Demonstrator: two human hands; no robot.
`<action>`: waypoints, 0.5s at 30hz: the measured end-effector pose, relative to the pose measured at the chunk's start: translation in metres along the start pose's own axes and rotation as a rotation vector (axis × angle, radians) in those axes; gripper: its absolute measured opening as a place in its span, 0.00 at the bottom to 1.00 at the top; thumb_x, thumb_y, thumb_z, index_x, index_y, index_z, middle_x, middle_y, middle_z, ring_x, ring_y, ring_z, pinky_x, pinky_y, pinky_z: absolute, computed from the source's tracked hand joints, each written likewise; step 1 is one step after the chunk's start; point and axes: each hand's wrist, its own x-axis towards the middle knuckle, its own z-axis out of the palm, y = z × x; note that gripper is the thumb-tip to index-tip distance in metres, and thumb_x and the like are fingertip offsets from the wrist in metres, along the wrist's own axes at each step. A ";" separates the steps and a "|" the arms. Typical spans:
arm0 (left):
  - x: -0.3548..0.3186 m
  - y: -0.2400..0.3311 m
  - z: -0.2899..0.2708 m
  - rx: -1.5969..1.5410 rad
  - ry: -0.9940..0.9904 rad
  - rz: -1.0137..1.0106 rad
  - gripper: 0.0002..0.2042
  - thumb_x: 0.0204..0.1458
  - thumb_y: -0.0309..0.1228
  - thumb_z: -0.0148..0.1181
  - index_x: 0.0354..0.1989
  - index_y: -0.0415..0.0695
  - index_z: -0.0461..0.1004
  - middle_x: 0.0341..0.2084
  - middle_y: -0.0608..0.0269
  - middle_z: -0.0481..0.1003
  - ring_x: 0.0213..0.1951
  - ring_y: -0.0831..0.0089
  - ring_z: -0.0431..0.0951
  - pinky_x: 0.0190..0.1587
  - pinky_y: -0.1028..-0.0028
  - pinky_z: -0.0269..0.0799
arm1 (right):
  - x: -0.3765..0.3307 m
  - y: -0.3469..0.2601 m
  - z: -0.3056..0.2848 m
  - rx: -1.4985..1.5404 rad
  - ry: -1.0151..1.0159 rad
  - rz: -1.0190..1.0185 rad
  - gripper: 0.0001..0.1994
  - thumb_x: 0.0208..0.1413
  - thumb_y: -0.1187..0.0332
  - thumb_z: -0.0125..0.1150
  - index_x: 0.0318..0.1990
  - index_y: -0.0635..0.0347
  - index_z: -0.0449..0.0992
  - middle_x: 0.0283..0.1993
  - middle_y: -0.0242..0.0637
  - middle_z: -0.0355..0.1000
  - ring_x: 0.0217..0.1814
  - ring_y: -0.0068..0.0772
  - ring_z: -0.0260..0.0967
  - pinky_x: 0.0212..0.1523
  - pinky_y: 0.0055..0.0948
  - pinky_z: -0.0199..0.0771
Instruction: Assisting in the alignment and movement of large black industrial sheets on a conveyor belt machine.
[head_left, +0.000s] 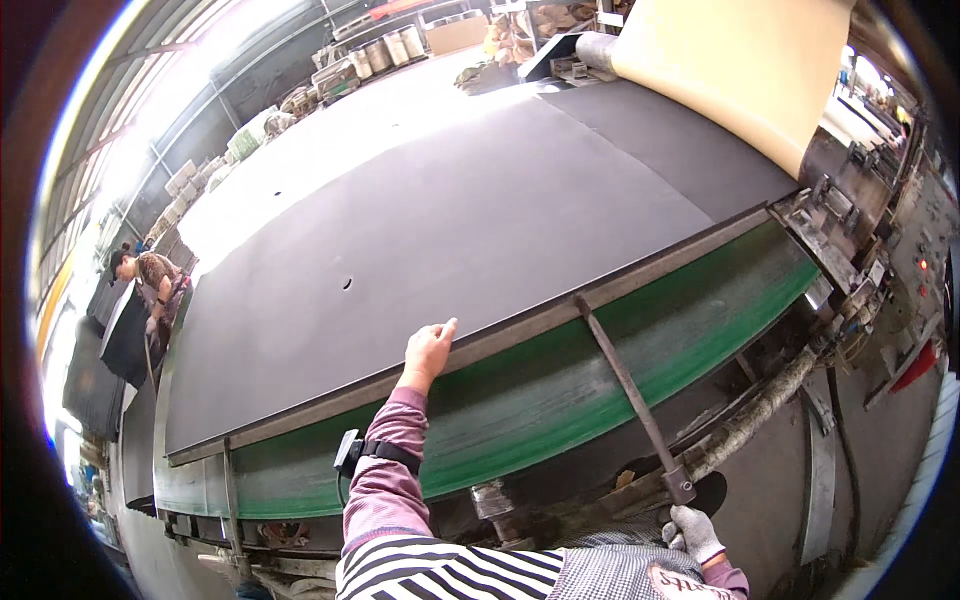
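While a co-worker (150, 285) stands at the far left end of the machine, bent over the edge of the wide black rubber sheet (430, 230), the person wearing the camera works at its near side. The sheet lies flat across the bed, covering it almost from end to end, with a small hole (347, 283) showing left of centre. The left hand (428, 352), bare, reaches up and rests open at the sheet's near edge, fingers extended along the dark metal edge strip (520, 325); it grips nothing that I can make out. Below that strip runs the green belt (560, 390). Further right a long metal bar (628, 385) slants down from the edge strip to a socket near the right hand (692, 532), which wears a white work glove and sits half-curled just beneath the bar's lower end; whether it grasps the bar I cannot tell. At the top right the sheet passes beneath a large tan roll (740, 70), and a control panel (915, 255) with a red lamp stands on the far right.

The risk, as I judge it, lies with the bare fingers at the edge: should the belt or sheet move, they could be drawn under the strip. A pull on the bar could also shift the edge strip onto them.
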 end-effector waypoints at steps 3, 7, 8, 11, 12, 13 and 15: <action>-0.013 -0.037 -0.008 0.538 0.309 0.390 0.11 0.56 0.34 0.48 0.39 0.48 0.76 0.25 0.55 0.76 0.31 0.62 0.77 0.35 0.63 0.74 | -0.005 -0.001 -0.001 -0.032 0.020 -0.011 0.11 0.57 0.60 0.53 0.32 0.59 0.72 0.20 0.34 0.71 0.12 0.22 0.62 0.13 0.19 0.61; -0.030 -0.142 -0.028 0.507 0.263 -0.208 0.20 0.57 0.43 0.47 0.24 0.40 0.77 0.21 0.47 0.75 0.27 0.51 0.77 0.30 0.56 0.71 | -0.010 -0.003 -0.004 -0.071 -0.037 -0.046 0.14 0.58 0.57 0.53 0.36 0.61 0.74 0.22 0.33 0.72 0.15 0.19 0.63 0.15 0.17 0.62; -0.031 -0.163 -0.029 0.430 0.316 -0.424 0.25 0.58 0.45 0.46 0.18 0.36 0.74 0.20 0.45 0.74 0.27 0.47 0.75 0.31 0.54 0.70 | -0.010 -0.004 -0.004 -0.079 -0.052 -0.035 0.12 0.59 0.59 0.51 0.34 0.58 0.74 0.21 0.32 0.73 0.13 0.17 0.62 0.14 0.17 0.62; -0.030 -0.191 -0.020 0.561 0.134 0.007 0.23 0.56 0.44 0.49 0.20 0.35 0.76 0.20 0.44 0.73 0.28 0.49 0.74 0.37 0.56 0.69 | -0.012 -0.007 -0.006 0.070 -0.096 0.067 0.14 0.58 0.57 0.54 0.32 0.59 0.75 0.20 0.31 0.72 0.11 0.17 0.61 0.13 0.17 0.63; -0.028 -0.187 -0.016 0.569 0.013 -0.053 0.11 0.56 0.35 0.49 0.35 0.44 0.78 0.19 0.55 0.74 0.28 0.59 0.75 0.32 0.60 0.70 | -0.012 -0.007 -0.007 0.061 -0.105 0.051 0.15 0.58 0.57 0.56 0.29 0.59 0.76 0.19 0.31 0.73 0.11 0.17 0.61 0.11 0.18 0.62; -0.025 -0.174 -0.007 0.542 0.149 0.042 0.15 0.55 0.40 0.50 0.29 0.42 0.78 0.19 0.51 0.74 0.28 0.56 0.75 0.32 0.59 0.70 | -0.011 -0.007 -0.007 0.082 -0.090 0.022 0.15 0.58 0.57 0.56 0.29 0.59 0.76 0.19 0.31 0.73 0.11 0.17 0.61 0.11 0.18 0.62; -0.020 -0.133 0.008 0.264 0.242 -0.118 0.22 0.54 0.45 0.52 0.20 0.37 0.76 0.19 0.47 0.73 0.27 0.51 0.74 0.33 0.57 0.69 | -0.009 -0.005 -0.010 0.061 -0.141 0.093 0.13 0.58 0.56 0.55 0.33 0.56 0.75 0.20 0.29 0.72 0.11 0.17 0.60 0.12 0.18 0.61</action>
